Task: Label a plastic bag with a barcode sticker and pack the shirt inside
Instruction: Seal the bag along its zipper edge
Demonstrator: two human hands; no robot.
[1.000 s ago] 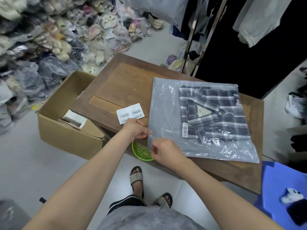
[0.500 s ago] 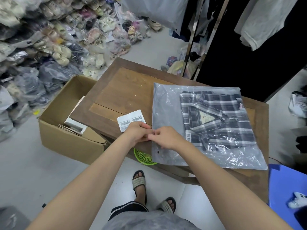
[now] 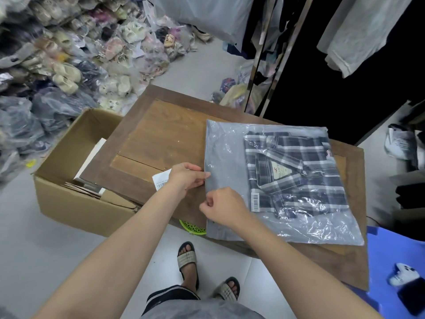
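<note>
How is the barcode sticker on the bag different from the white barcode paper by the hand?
The barcode sticker is a narrow strip standing upright on the plastic bag, in full view. The barcode paper is wider, lies on the wooden table outside the bag, and is partly hidden under the left hand. The sticker lies over the plaid shirt; the paper lies on bare wood. Both are white with black barcode lines.

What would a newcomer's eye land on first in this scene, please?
Probably the plaid shirt already inside the clear plastic bag on the wooden table. Next, the left hand and right hand pinching the bag's near-left edge.
</note>
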